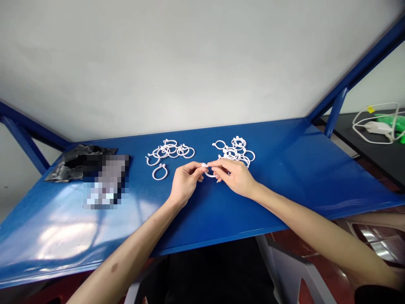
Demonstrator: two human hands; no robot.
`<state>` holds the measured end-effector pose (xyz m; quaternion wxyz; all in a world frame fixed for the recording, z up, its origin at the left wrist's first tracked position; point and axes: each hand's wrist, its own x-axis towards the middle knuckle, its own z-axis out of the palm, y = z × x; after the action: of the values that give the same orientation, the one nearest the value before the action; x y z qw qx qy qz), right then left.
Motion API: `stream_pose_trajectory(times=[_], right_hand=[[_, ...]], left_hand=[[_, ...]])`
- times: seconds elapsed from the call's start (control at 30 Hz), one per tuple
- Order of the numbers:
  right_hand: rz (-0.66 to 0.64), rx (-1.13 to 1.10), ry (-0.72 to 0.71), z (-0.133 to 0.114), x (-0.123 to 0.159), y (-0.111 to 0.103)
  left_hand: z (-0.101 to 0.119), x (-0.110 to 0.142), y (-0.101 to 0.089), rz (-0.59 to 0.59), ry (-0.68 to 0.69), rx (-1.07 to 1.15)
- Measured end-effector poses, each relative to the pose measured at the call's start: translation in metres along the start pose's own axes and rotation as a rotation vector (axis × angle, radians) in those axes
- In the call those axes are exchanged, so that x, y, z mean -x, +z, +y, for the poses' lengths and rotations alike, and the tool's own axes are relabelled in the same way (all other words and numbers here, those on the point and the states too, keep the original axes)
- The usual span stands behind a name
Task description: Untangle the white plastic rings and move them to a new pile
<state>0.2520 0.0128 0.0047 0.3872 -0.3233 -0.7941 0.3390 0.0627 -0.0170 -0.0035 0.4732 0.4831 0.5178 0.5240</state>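
Both hands meet over the blue table, pinching one white ring [211, 173] between them. My left hand [188, 179] grips its knobbed end with thumb and forefinger. My right hand [236, 175] is closed on the same ring from the other side, fingertips close to the left ones. Much of this ring is hidden behind the fingers. A loose group of white rings [171, 148] lies beyond the left hand, and a single white ring [160, 172] rests nearer to it. Behind the right hand is another pile of white rings [231, 153], partly covered by that hand.
The blue table [202, 219] has a raised blue frame at both sides and a pale wall behind. A black plastic bag [82, 158] and a blurred-out flat object [109, 181] lie at left. On a dark side table [354, 131] at right sit a white cable and adapter [378, 128].
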Motion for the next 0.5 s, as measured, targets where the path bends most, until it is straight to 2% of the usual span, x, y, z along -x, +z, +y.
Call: stream_pose_trajectory(times=[0.1,0.23,0.3,0.4,0.43,0.5], right_hand=[[-0.052,-0.027,-0.008,0.001,0.001,0.001],[-0.029,0.086,-0.085,-0.002,-0.003,-0.003],[0.049,0.179,-0.103,-0.002,-0.007,-0.011],[0.238,0.306,-0.022,0.007,-0.015,-0.033],[0.293,0.351,0.018,0.012,-0.017,-0.042],[0.351,0.478,0.054,0.025,-0.021,-0.058]], left_hand=[[-0.006,0.001,-0.001,0.022,0.020,-0.065],[-0.002,-0.004,-0.006,-0.039,0.111,-0.172],[0.003,-0.010,-0.011,-0.060,0.252,-0.322],[0.004,-0.019,-0.020,0.028,0.511,-0.691],[0.002,-0.022,-0.023,0.064,0.557,-0.810],[-0.005,-0.027,-0.028,0.096,0.564,-1.006]])
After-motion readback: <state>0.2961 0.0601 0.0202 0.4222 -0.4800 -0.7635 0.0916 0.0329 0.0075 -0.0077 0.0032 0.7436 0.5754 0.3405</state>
